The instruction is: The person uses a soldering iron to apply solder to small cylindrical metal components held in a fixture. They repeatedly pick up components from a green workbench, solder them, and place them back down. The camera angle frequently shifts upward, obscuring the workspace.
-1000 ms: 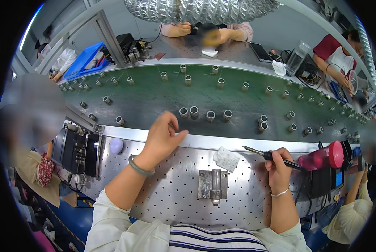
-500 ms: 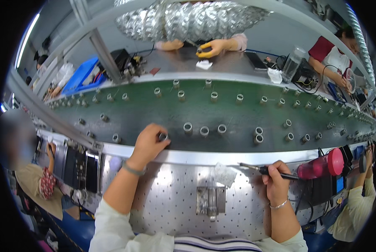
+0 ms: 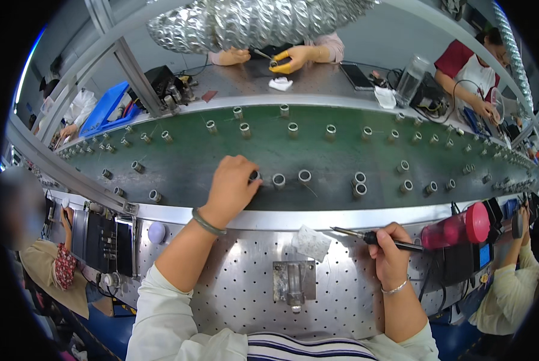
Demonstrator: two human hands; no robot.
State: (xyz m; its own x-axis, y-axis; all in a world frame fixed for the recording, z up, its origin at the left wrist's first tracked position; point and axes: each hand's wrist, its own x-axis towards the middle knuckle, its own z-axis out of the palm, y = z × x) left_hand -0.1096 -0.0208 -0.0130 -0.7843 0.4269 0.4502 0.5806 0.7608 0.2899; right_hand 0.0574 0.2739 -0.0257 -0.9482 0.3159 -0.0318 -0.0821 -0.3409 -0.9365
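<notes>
My left hand (image 3: 236, 185) reaches over the green conveyor belt (image 3: 191, 159), its fingers curled at a small metal cylinder (image 3: 255, 176). The hand partly covers this cylinder. Just right of it stand two more open-topped cylinders, one (image 3: 279, 181) nearer and one (image 3: 304, 176) beyond. In my right hand (image 3: 392, 256) is a soldering iron (image 3: 411, 246) with a black handle, held above the bench, its thin tip pointing left. A metal fixture (image 3: 294, 283) with a round bar lies on the bench between my forearms. A whitish pad (image 3: 312, 242) lies behind the fixture.
A metal rail (image 3: 281, 220) runs between belt and perforated bench (image 3: 233, 283). Many cylinders stand along the belt. A pink jar (image 3: 456, 231) stands at right, a lilac round lid (image 3: 156, 233) at left. Across the belt a co-worker's yellow-tipped hand (image 3: 290, 60) works; foil ducting (image 3: 257, 24) hangs above.
My left hand has moved right along the belt, from one cylinder to the neighbouring one. The first cylinder no longer shows. My right hand keeps the soldering iron; the whole view has shifted slightly.
</notes>
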